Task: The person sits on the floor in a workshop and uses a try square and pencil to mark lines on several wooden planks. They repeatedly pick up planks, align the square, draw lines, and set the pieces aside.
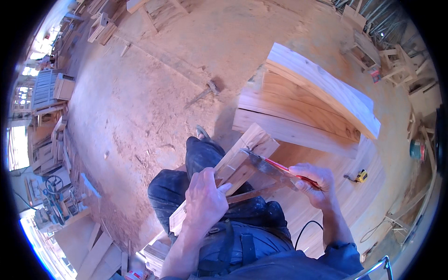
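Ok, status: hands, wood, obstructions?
Left hand gripping wooden piece. Right hand holding red pencil. Metal blade overlaps wood. Tape measure off right, clear.

Just below centre, the left hand (pixel 205 198) is gripping a plank (pixel 254 138). To its right, the right hand (pixel 313 183) is holding a red pencil (pixel 279 166); a grey blade (pixel 268 169) is reaching from the plank toward its fingers. A hammer (pixel 213 87) is lying at upper centre, boards (pixel 322 86) are lying at upper right, and a tape measure (pixel 362 176) is resting at right.
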The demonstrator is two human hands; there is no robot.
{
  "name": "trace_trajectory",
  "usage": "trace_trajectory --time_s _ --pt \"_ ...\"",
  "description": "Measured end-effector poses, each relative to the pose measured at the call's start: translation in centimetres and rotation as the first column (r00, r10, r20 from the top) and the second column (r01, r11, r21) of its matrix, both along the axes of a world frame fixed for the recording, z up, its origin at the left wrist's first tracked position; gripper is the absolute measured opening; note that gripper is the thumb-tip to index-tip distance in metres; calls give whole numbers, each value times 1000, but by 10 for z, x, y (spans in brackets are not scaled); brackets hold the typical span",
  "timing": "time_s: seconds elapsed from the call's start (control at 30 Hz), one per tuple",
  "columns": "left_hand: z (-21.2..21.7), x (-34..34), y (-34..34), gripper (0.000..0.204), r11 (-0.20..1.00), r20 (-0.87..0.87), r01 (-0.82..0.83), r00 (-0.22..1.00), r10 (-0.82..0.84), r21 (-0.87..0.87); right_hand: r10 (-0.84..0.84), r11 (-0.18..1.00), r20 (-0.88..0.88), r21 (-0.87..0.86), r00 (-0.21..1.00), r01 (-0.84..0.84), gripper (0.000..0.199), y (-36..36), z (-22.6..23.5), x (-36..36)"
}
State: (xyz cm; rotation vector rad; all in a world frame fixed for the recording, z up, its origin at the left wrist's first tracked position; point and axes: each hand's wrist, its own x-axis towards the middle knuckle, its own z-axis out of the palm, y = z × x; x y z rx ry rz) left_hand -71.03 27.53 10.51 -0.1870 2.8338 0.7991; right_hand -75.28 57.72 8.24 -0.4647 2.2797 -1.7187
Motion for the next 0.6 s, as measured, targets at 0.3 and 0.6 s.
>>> trace_trajectory --time_s 0.3,0.6 --pt "0 -4 -2 39 1000 26 -6 1000 6 21 15 995 25 98 1000 -17 33 3 15 -2" --pt "-1 3 -10 40 999 39 -16 999 15 33 -173 946 43 286 984 154 36 -18 -8 28"
